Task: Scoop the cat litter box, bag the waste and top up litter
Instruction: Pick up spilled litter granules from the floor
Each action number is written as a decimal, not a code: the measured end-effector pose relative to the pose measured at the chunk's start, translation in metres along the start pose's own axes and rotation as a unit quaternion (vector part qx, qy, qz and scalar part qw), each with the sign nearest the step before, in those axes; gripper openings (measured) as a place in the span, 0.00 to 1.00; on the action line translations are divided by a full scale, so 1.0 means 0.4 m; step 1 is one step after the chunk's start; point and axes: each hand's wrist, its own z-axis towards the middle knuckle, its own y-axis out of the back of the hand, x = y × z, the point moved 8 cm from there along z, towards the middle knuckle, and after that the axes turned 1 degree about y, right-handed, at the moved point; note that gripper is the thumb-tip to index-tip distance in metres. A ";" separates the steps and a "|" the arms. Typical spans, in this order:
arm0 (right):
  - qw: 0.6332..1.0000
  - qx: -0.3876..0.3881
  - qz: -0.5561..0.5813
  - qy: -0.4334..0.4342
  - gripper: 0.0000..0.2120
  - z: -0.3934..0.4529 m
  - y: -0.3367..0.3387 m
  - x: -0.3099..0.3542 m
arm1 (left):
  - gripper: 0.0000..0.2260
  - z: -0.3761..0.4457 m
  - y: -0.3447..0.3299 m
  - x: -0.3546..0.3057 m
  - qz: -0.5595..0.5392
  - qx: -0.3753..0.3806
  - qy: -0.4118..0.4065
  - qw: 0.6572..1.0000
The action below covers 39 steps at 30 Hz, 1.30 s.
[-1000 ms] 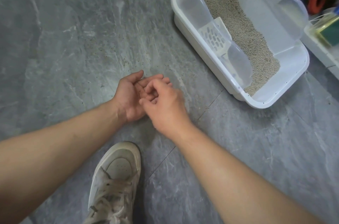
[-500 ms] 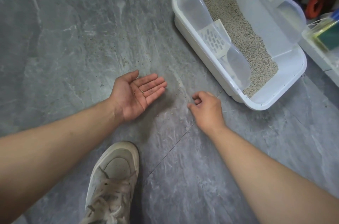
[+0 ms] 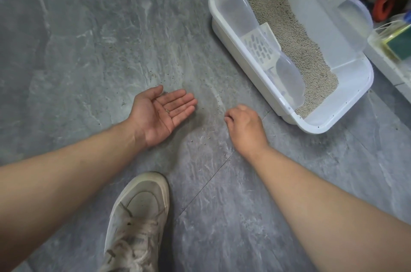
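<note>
A white litter box (image 3: 235, 44) with a clear plastic rim stands on the grey floor at the upper right, holding grey litter (image 3: 295, 44). A white slotted scoop (image 3: 261, 48) leans inside its near wall. My left hand (image 3: 160, 114) is held palm up, fingers apart, with a few litter grains (image 3: 168, 111) lying on the palm. My right hand (image 3: 243, 126) is down at the floor close to the box's near corner, fingers curled together in a pinch; what they hold is hidden. Loose litter grains (image 3: 208, 138) are scattered on the floor between the hands.
My white laced shoe (image 3: 139, 220) stands on the floor below the hands. A white shelf edge (image 3: 387, 62) with a green-and-yellow sponge (image 3: 400, 42) and an orange object (image 3: 383, 5) is at the far right, beside the box.
My hands were together a second ago, the right fingers over the left palm. The right hand has moved right and down to the floor; the left stays palm up.
</note>
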 end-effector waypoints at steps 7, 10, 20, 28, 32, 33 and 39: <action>0.994 0.057 -0.087 -0.031 0.09 -0.011 -0.021 0.018 | 0.23 0.003 -0.011 0.008 -0.004 0.013 0.007 1.000; 0.997 0.024 0.050 -0.056 0.06 -0.018 0.017 0.091 | 0.23 0.003 -0.019 0.018 -0.001 0.024 0.015 1.000; 0.972 -0.040 0.230 0.020 0.02 -0.042 0.056 0.287 | 0.25 -0.015 -0.083 0.052 -0.001 0.090 0.066 0.994; 0.986 -0.055 0.107 -0.117 0.14 -0.059 0.072 0.041 | 0.31 -0.012 -0.078 0.042 -0.017 0.099 0.064 0.993; 0.987 0.031 0.040 -0.153 0.16 -0.070 0.007 -0.026 | 0.30 -0.006 -0.050 0.024 -0.025 0.080 0.047 0.995; 0.988 0.023 0.037 -0.146 0.13 -0.069 0.005 -0.024 | 0.29 -0.006 -0.045 0.022 -0.025 0.077 0.045 0.996; 0.990 0.004 0.006 -0.137 0.06 -0.063 0.004 -0.014 | 0.29 -0.011 -0.047 0.026 -0.025 0.076 0.047 0.996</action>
